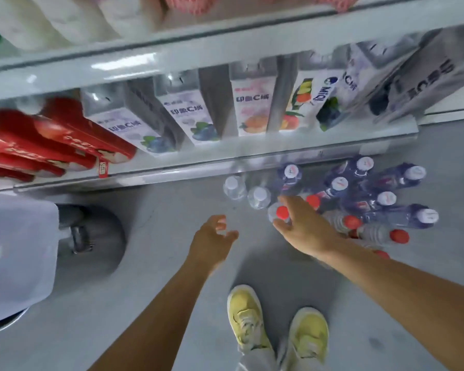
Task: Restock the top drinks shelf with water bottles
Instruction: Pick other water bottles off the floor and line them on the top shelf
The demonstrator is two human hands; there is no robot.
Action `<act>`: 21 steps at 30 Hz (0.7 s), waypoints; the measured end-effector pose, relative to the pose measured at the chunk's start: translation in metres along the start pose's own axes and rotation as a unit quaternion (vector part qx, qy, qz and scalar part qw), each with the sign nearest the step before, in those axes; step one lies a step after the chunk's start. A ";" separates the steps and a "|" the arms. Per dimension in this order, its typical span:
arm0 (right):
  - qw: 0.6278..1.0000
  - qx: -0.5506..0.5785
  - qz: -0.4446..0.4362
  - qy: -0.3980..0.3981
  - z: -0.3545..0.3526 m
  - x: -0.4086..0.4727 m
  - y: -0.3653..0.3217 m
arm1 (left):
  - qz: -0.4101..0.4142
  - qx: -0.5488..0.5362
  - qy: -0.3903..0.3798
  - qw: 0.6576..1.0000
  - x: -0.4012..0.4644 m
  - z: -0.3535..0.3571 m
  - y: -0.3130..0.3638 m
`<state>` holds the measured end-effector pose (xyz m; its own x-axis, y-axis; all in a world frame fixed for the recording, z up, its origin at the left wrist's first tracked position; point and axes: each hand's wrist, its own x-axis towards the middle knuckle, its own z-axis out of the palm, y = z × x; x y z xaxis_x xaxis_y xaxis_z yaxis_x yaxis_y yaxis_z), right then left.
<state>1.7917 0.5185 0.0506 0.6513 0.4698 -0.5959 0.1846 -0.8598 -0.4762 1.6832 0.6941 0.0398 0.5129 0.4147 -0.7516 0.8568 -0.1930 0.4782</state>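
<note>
Right hand [303, 226], fingers spread, reaches over a red-capped water bottle [279, 213] among floor bottles at two o'clock; left hand [212, 236] loosely open, empty.

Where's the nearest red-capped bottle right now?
In the head view it stands on the floor right of centre: the red-capped bottle under the right hand, just right of two clear white-capped bottles.

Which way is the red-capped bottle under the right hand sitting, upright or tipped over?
Upright: the red-capped bottle shows its cap end-on, facing the camera, beneath the right hand.
</note>
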 end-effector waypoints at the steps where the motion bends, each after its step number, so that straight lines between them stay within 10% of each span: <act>1: 1.000 0.005 -0.010 0.008 0.012 0.017 0.003 | 0.001 0.000 -0.001 1.000 0.022 0.007 -0.006; 21: 0.996 0.046 -0.062 0.036 0.055 0.128 0.029 | 0.182 -0.083 0.060 0.978 0.155 0.042 -0.011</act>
<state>1.8399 0.5643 -0.0746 0.6791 0.5527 -0.4830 0.2001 -0.7725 -0.6026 1.7552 0.7236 -0.1011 0.7633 0.4487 -0.4648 0.5939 -0.2042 0.7782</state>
